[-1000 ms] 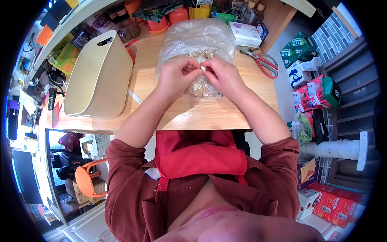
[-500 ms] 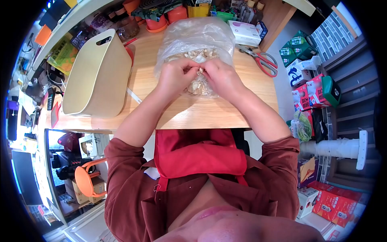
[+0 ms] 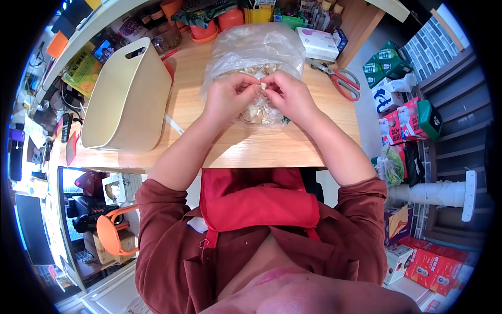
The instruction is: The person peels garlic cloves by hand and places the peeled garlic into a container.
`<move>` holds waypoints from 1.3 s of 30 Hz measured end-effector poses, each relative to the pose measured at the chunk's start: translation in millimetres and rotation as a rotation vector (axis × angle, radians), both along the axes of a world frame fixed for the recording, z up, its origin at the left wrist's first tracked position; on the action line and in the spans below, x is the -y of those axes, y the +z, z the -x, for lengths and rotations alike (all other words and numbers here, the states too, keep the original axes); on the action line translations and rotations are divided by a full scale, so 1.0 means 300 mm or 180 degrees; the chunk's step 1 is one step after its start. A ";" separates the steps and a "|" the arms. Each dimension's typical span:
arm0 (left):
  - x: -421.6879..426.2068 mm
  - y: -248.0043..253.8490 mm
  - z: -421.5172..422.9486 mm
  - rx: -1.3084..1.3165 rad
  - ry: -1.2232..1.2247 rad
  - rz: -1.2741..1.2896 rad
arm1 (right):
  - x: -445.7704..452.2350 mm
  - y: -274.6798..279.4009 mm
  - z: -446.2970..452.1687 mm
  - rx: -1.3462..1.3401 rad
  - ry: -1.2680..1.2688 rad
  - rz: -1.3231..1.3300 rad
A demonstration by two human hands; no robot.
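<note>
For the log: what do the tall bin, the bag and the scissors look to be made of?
Bin: probably smooth matte cream plastic; even colour, rounded moulded rim and cut-out handle.
Bag: thin, clear, glossy plastic film, judging by its wrinkles and highlights.
Scissors: grey blades, likely metal; red and dark handles, seemingly plastic, though rubbery grips can't be excluded.

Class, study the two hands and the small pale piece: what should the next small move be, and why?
Probably a slight turn of the small pale piece: the fingertips of the left hand and right hand meet at it, above loose pieces.
</note>
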State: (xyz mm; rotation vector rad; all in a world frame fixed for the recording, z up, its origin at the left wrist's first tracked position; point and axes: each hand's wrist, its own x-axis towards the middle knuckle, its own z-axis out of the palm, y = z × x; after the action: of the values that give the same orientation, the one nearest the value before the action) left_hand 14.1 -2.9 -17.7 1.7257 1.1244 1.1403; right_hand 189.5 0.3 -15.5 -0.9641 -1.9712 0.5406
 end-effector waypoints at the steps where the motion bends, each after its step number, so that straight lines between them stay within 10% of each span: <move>1: 0.000 0.002 0.001 -0.0105 0.0044 -0.0036 | 0.000 -0.001 0.000 -0.0001 0.0027 0.0023; 21: -0.016 0.022 0.011 -0.0450 0.0528 -0.1298 | -0.002 0.009 0.001 -0.0527 0.0319 0.1121; 39: 0.018 0.044 0.000 -0.0080 0.0020 -0.0341 | -0.009 -0.014 -0.002 0.0022 0.0093 -0.0247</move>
State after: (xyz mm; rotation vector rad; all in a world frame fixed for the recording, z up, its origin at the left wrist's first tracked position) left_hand 14.0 -8.3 -4.5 1.8239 1.1020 1.2052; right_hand 190.1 3.1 -19.8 -0.8912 -2.0003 0.4740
